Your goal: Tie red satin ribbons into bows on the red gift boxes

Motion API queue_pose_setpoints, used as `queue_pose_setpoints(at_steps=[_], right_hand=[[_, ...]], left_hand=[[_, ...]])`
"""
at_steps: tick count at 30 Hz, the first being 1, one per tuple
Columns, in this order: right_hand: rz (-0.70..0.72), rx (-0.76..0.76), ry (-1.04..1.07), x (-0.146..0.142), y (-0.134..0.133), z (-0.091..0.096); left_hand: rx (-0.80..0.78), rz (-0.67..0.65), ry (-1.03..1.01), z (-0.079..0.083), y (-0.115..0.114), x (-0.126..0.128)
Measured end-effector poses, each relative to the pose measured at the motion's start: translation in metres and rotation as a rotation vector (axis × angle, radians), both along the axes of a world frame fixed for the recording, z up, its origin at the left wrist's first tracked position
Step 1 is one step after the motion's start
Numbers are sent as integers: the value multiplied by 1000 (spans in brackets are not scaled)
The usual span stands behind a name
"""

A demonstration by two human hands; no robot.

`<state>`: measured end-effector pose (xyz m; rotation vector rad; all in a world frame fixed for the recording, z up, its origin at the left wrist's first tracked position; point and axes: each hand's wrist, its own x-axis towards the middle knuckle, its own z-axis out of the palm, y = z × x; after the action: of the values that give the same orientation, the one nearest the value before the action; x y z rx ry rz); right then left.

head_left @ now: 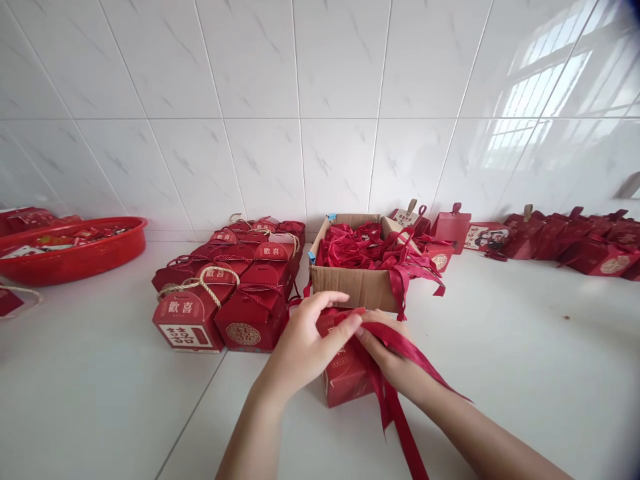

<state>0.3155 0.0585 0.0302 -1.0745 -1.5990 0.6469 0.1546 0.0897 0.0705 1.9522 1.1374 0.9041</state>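
Note:
A small red gift box (345,380) stands on the white counter just in front of me. A long red ribbon (400,413) crosses its top and trails down toward me on the right. My left hand (305,347) rests on the box's top, thumb and fingers pinching the ribbon. My right hand (387,360) meets it from the right, fingers closed on the same ribbon. Much of the box is hidden beneath both hands.
A cardboard box (355,283) full of red ribbons sits right behind the gift box. Several finished red boxes with rope handles (230,287) are grouped at left. A red basin (70,257) stands far left. More red boxes (570,240) line the wall at right.

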Motion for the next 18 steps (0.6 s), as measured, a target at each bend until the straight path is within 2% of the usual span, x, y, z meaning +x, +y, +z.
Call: queue_pose_setpoints(at_steps=[3, 7, 13, 18], right_hand=[[-4, -74, 62, 1, -2, 3], [-16, -118, 98, 0, -3, 3], [-47, -249, 409, -3, -1, 1], [-65, -353, 523, -1, 0, 2]], left_hand=[[52, -84, 9, 1, -1, -5], [66, -104, -84, -2, 2, -3], [0, -95, -130, -7, 6, 0], [-33, -152, -134, -5, 5, -1]])
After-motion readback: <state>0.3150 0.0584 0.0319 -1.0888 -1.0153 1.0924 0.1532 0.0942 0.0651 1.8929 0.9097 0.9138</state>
